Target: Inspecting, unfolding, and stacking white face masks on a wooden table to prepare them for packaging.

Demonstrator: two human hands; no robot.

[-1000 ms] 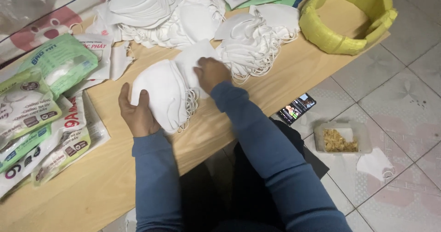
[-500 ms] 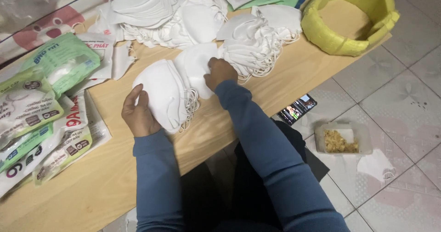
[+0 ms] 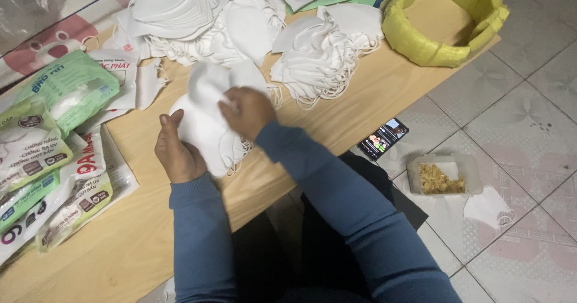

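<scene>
Gripping a stack of white face masks (image 3: 204,126) from both sides, the left hand (image 3: 177,153) curls its fingers under the near edge while the right hand (image 3: 246,109) presses closed on top. That stack sits on the wooden surface (image 3: 336,111), nearer than a loose mask pile (image 3: 324,51); green packets (image 3: 54,135) lie left of the stack.

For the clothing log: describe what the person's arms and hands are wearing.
Both arms wear long blue knit sleeves with ribbed cuffs ending at the wrists. The left hand and right hand are bare: no gloves, and no rings, watch or bracelets that I can make out. The sleeves look plain, without visible markings or patterns.
</scene>
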